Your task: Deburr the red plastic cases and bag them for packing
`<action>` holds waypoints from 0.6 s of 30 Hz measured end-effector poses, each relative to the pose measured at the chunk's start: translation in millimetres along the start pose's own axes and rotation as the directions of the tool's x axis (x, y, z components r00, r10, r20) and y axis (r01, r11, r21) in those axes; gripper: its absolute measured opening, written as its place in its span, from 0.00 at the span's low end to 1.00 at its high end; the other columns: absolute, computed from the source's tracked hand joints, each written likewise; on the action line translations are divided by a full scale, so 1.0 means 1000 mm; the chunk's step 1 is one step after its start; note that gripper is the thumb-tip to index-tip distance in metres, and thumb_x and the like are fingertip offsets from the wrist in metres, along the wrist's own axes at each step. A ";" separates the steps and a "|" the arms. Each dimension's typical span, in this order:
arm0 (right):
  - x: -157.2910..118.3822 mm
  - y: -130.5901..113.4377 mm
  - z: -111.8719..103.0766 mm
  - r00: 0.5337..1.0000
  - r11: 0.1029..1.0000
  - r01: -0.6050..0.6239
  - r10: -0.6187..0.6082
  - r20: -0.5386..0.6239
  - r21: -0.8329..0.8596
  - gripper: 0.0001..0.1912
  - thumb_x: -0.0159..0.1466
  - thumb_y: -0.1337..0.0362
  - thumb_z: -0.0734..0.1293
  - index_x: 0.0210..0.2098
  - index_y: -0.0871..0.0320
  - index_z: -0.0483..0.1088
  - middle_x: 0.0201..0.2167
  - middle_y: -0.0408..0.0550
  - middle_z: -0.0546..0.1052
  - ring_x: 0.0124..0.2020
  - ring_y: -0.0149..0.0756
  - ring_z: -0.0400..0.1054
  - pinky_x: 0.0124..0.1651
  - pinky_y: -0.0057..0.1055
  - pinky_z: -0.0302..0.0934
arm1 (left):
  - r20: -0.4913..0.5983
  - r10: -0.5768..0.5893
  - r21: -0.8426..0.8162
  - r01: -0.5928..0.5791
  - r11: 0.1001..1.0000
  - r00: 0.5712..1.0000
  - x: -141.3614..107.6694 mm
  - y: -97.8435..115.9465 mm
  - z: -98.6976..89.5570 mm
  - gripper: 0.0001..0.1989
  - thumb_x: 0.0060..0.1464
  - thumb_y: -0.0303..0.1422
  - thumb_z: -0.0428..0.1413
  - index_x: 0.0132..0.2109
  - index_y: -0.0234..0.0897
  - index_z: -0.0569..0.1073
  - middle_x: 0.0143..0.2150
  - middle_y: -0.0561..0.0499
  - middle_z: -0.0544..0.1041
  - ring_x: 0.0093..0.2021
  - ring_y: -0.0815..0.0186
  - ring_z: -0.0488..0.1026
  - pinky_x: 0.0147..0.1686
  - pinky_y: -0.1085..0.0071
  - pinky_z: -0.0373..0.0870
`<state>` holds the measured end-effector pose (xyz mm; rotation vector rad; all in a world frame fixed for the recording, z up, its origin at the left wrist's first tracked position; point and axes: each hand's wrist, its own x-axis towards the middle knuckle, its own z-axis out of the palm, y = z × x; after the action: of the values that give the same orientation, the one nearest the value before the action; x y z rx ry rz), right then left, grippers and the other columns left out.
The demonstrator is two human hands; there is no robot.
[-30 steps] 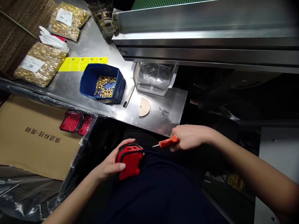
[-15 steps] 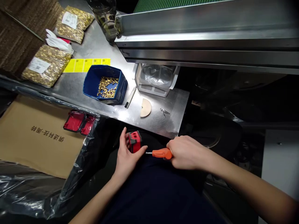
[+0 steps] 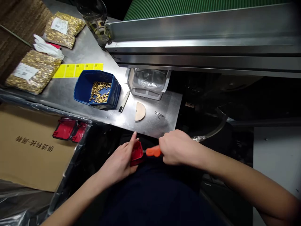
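My left hand [image 3: 121, 160] holds a red plastic part [image 3: 137, 151] below the front edge of the metal table, with the fingers on its far side and the thumb below it. The inside of the part faces right. My right hand [image 3: 175, 147] is wrapped round an orange air gun [image 3: 154, 151]. Its short nozzle points left and ends close to the open side of the red part; whether they touch, I cannot tell. A clear hose [image 3: 215, 130] with a metal fitting runs off behind my right wrist.
On the metal table [image 3: 98, 116] are a blue bin [image 3: 81, 91] of small brass pieces, a pen-like tool [image 3: 124, 102], a wooden disc [image 3: 140, 111], clippers [image 3: 159, 114] and a grey bin [image 3: 150, 93]. Red parts [image 3: 67, 128] lie on a cardboard box [image 3: 35, 157] at left.
My left hand has turned the red part, so its hollow side now shows. The air gun has moved left, up to the part. The view has shifted slightly to the right.
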<state>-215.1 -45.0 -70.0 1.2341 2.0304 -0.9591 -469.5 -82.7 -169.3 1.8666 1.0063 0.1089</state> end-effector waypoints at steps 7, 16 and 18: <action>-0.021 0.064 0.016 0.997 0.998 -0.018 0.023 -0.069 0.066 0.08 0.59 0.68 0.66 0.36 0.57 0.76 0.32 0.50 0.79 0.35 0.42 0.75 0.39 0.33 0.61 | 0.043 0.126 -0.081 -0.122 0.989 0.991 -0.016 -0.012 0.000 0.54 0.51 0.23 0.62 0.76 0.58 0.45 0.75 0.49 0.60 0.73 0.45 0.58 0.72 0.40 0.50; 0.017 0.198 0.069 0.873 0.914 -0.360 0.260 -0.414 -0.186 0.22 0.71 0.70 0.59 0.64 0.59 0.66 0.59 0.64 0.68 0.51 0.51 0.67 0.49 0.39 0.58 | 0.078 -0.220 -0.972 0.123 0.198 0.972 0.027 0.029 0.008 0.32 0.60 0.46 0.60 0.68 0.44 0.65 0.69 0.38 0.70 0.63 0.43 0.72 0.59 0.50 0.74; 0.042 0.219 0.070 0.870 0.909 -0.373 0.274 -0.410 -0.185 0.23 0.72 0.72 0.55 0.65 0.60 0.65 0.60 0.66 0.68 0.52 0.50 0.67 0.46 0.37 0.58 | 0.175 -0.148 -0.983 0.165 -0.079 0.973 0.041 0.040 0.013 0.32 0.62 0.50 0.55 0.67 0.40 0.67 0.65 0.35 0.73 0.58 0.46 0.77 0.56 0.50 0.75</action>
<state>-26.8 -11.4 -204.7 1.6394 2.0450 -0.2958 -413.3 -71.2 -158.5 0.2488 0.6927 0.5597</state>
